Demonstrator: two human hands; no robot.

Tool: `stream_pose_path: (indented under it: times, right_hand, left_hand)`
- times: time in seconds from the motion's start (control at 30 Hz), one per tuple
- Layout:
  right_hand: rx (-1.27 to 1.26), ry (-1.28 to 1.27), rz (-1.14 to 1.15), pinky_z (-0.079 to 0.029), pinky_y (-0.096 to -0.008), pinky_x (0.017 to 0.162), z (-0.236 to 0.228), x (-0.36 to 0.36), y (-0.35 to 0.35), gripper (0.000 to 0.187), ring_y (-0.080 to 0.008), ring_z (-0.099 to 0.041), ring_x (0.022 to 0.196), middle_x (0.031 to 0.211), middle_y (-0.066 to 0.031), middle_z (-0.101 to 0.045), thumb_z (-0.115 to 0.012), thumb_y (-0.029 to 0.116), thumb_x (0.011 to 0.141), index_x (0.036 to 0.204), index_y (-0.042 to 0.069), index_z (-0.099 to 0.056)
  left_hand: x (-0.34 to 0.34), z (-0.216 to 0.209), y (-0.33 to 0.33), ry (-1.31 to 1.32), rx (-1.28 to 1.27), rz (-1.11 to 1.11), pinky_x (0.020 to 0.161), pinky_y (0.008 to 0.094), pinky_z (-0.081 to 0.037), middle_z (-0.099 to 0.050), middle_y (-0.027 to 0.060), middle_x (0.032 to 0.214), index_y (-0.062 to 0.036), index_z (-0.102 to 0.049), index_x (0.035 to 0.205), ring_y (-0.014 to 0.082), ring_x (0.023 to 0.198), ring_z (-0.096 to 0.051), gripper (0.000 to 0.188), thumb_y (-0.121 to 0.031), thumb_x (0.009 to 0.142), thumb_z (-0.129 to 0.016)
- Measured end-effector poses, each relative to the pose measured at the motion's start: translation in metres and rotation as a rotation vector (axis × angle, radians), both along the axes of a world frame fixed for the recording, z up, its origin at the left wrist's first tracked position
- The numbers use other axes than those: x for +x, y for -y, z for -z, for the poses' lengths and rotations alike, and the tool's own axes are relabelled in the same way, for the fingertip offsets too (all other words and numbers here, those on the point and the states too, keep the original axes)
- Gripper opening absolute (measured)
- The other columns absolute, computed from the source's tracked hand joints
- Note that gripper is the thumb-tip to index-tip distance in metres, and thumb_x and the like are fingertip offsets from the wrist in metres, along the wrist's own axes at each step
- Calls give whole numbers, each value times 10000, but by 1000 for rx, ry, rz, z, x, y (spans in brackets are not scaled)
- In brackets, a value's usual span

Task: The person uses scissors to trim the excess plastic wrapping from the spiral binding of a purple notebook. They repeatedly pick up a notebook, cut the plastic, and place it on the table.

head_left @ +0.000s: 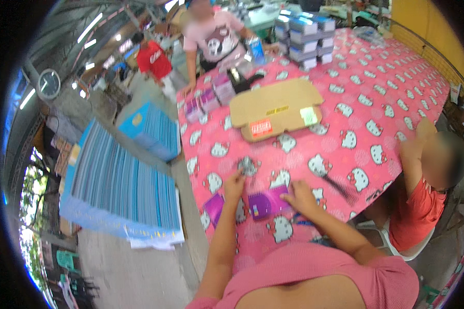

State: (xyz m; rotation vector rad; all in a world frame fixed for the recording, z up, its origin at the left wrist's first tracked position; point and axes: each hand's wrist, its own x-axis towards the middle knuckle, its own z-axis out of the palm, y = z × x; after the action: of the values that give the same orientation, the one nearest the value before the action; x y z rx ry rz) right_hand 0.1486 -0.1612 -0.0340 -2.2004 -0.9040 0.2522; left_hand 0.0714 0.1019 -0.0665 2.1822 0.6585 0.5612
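Observation:
A small purple spiral notebook (269, 203) lies on the pink patterned tablecloth in front of me. My right hand (301, 196) grips its right end, with the thumb over the edge. To the left of it, my left hand (235, 184) is closed, fingertips pressed together beside a small tangle of dark wire coils (248, 166). Whatever the left fingers pinch is too small to make out. Another purple notebook (213, 208) is partly covered by my left forearm. Several dark binding coils (339, 187) lie in a row to the right.
A flattened cardboard box (276, 108) sits farther up the table (376, 92), near stacks of purple notebooks (210, 99). Tall book stacks (304, 41) stand at the back. Large piles of blue sheets (123, 180) rise at left. One person stands across; another sits at right.

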Motion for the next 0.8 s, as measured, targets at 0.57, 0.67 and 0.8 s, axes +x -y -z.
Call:
stream_pose_path:
  times: [0.57, 0.67, 0.8]
  right_hand:
    - [569, -351, -156, -447, -329, 720, 22, -26, -18, 279, -211, -552, 813, 887, -127, -531, -592, -24, 799, 996, 41, -405]
    - [548, -350, -176, -448, -352, 711, 19, -26, -18, 279, -252, -571, 806, 870, -153, -541, -596, -17, 795, 991, 38, -407]
    - [541, -380, -179, -447, -352, 709, 5, -29, -18, 270, -260, -569, 797, 867, -159, -543, -585, -24, 797, 991, 34, -405]
  left_hand:
    - [-67, -51, 135, 445, -367, 38, 874, 287, -376, -416, 79, 1165, -78, -244, 1414, 173, 1009, -451, 778, 52, 724, -579]
    - [-64, -65, 133, 291, 297, -59, 831, 313, -397, -415, 99, 1166, -104, -324, 1384, 184, 996, -454, 731, -1, 723, -621]
    - [-65, -58, 130, 159, 37, -41, 850, 333, -408, -376, 148, 1254, -152, -457, 1308, 241, 1071, -453, 620, -54, 728, -653]
